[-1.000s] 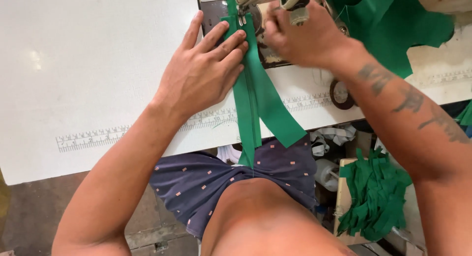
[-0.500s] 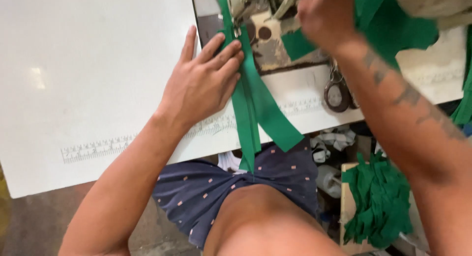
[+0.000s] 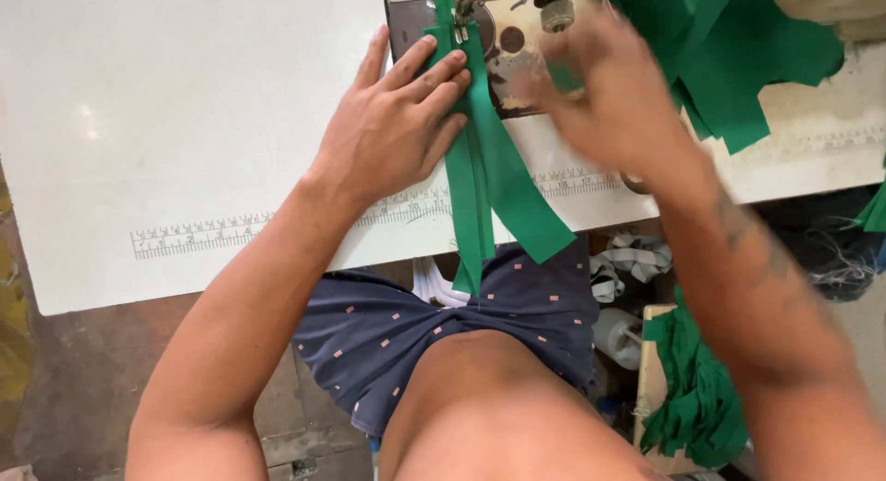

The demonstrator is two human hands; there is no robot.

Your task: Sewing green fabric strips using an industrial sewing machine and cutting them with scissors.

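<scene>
My left hand [image 3: 397, 130] lies flat with spread fingers on a green zipper strip [image 3: 480, 176] that runs from the sewing machine's needle plate [image 3: 503, 47] down over the table's front edge. A second green fabric strip [image 3: 535, 213] fans out beside it. My right hand [image 3: 609, 102] is blurred in motion just right of the needle area, fingers apart, with nothing clearly in it.
A white table [image 3: 185, 121] with a printed ruler along its front edge carries the work. Loose green fabric pieces [image 3: 729, 47] are piled at the top right. More green strips [image 3: 692, 389] sit in a box below right, near scraps and a thread cone.
My right hand has come down from the top of the machine toward the needle plate. The left hand stays pressed on the zipper strip.
</scene>
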